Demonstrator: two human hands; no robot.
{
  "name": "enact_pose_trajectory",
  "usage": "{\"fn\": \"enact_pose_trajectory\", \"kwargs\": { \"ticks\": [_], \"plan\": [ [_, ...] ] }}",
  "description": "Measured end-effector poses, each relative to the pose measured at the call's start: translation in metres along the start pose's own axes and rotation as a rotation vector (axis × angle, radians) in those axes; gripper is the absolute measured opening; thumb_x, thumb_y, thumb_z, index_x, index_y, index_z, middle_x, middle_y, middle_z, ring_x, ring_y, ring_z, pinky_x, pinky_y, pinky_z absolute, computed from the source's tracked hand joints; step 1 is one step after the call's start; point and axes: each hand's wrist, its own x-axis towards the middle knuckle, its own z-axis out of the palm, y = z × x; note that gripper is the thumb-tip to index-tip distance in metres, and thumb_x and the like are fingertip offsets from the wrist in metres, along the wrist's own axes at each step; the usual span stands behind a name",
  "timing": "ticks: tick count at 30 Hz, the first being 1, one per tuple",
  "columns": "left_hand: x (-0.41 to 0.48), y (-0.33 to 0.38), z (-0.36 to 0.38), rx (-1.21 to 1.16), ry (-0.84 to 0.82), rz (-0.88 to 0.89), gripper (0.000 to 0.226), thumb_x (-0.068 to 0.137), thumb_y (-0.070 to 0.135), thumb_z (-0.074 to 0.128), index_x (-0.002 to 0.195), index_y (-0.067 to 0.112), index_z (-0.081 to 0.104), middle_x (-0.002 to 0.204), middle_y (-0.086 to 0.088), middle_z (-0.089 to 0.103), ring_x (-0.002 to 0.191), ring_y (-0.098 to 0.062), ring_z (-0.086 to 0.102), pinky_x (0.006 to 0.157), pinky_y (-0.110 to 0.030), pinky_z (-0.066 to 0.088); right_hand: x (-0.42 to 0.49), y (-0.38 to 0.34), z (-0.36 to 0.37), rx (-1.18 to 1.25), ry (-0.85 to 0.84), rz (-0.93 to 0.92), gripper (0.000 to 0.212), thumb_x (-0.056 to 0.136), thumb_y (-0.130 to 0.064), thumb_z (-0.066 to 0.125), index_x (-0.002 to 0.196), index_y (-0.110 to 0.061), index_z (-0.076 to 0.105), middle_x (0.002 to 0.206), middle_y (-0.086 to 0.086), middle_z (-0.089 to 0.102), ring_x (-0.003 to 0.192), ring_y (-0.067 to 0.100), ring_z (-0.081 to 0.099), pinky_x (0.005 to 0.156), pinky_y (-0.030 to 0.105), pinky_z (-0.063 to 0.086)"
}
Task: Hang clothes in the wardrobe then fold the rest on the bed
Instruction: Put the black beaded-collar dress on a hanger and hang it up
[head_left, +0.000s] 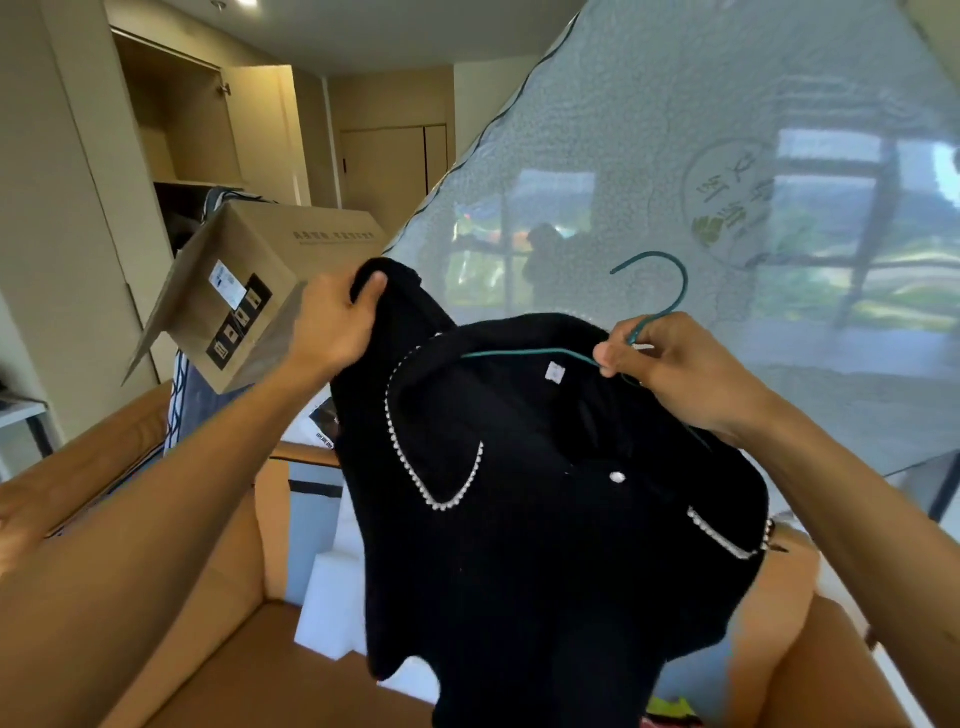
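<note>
A black knit top (545, 545) with white bead trim on the collar and pockets hangs in front of me. My left hand (332, 322) grips its left shoulder, thumb over the fabric. A green wire hanger (660, 296) sits partly inside the neck, its hook sticking up. My right hand (670, 369) pinches the hanger at the base of the hook, by the collar. The open wardrobe (182, 135) stands at the back left.
An open cardboard box (270, 280) is tilted in front of the wardrobe. A plastic-wrapped mattress (727, 182) leans on the right. Below are tan cardboard boxes (223, 597) and white foam blocks (332, 603). A dark striped cloth (192, 410) drapes at left.
</note>
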Motion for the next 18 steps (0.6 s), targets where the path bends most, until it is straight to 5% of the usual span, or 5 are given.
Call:
{"fn": "enact_pose_trajectory", "kwargs": {
  "ticks": [2, 4, 9, 12, 18],
  "plan": [
    [0.009, -0.002, 0.000, 0.281, -0.241, -0.037, 0.031, 0.104, 0.030, 0.049, 0.113, 0.006, 0.066, 0.111, -0.016, 0.068, 0.107, -0.035, 0.062, 0.091, -0.044, 0.048, -0.002, -0.004, 0.004, 0.020, -0.016, -0.019, 0.033, 0.096, -0.037, 0.063, 0.073, -0.013, 0.066, 0.080, 0.027, 0.063, 0.073, 0.041, 0.060, 0.077, 0.030, 0.043],
    [0.002, 0.004, 0.002, 0.434, -0.358, -0.023, 0.027, 0.101, 0.034, 0.051, 0.109, 0.015, 0.068, 0.110, -0.011, 0.068, 0.105, -0.034, 0.063, 0.090, -0.046, 0.050, -0.002, -0.011, 0.010, 0.040, -0.016, -0.031, 0.032, 0.096, -0.033, 0.064, 0.072, -0.011, 0.066, 0.071, 0.013, 0.065, 0.064, 0.026, 0.060, 0.076, 0.022, 0.042],
    [-0.052, 0.036, 0.015, -0.028, -0.308, 0.089, 0.046, 0.102, 0.049, 0.036, 0.066, 0.024, 0.049, 0.067, 0.010, 0.053, 0.065, -0.009, 0.050, 0.065, -0.036, 0.041, 0.001, -0.012, 0.024, 0.117, 0.156, -0.003, 0.033, 0.096, -0.022, 0.065, 0.067, -0.007, 0.063, 0.050, -0.016, 0.053, 0.048, -0.001, 0.047, 0.058, 0.010, 0.034],
    [-0.074, 0.038, 0.020, -0.092, -0.395, 0.162, 0.049, 0.095, 0.061, 0.044, 0.073, 0.020, 0.057, 0.064, 0.008, 0.059, 0.061, -0.011, 0.057, 0.061, -0.035, 0.044, 0.000, -0.012, 0.026, 0.126, 0.203, 0.003, 0.033, 0.094, -0.026, 0.068, 0.064, -0.013, 0.064, 0.054, -0.012, 0.054, 0.053, 0.000, 0.049, 0.065, 0.016, 0.038],
    [-0.067, 0.030, 0.022, -0.141, -0.164, 0.151, 0.028, 0.097, 0.049, 0.049, 0.078, 0.032, 0.061, 0.067, 0.011, 0.063, 0.066, -0.009, 0.062, 0.065, -0.039, 0.051, -0.009, -0.012, 0.005, 0.082, 0.048, 0.036, 0.019, 0.082, -0.025, 0.081, 0.096, -0.021, 0.069, 0.091, 0.002, 0.065, 0.076, 0.011, 0.057, 0.078, 0.023, 0.045]
  ]
}}
